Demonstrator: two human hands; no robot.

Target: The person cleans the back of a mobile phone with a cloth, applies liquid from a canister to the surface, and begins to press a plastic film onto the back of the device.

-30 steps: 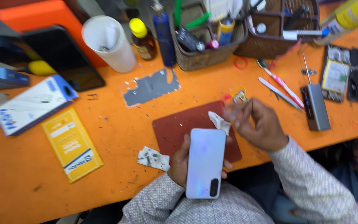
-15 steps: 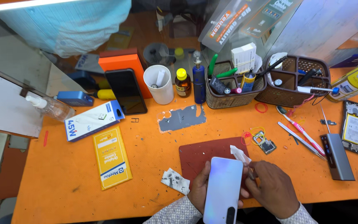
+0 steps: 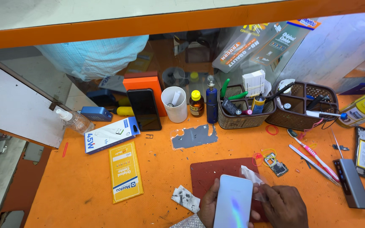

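Two hands at bottom edge. Left hand (image 3: pixel 210 202) wraps fingers around back of white iridescent glossy phone back panel (image 3: pixel 233 202), held upright-tilted over dark red rectangular work mat (image 3: pixel 216 173). Right hand (image 3: pixel 284 206) pinches crumpled white tissue piece (image 3: pixel 251 175) against panel's right top corner. One mat on orange tabletop (image 3: pixel 157 169). Two wicker baskets (image 3: pixel 243 120) behind, tools inside. One white cup (image 3: pixel 175 104), one yellow flat packet (image 3: pixel 125 171), one small green circuit board (image 3: pixel 277 166) just right of mat, one grey metal shield plate (image 3: pixel 194 137) beyond mat.
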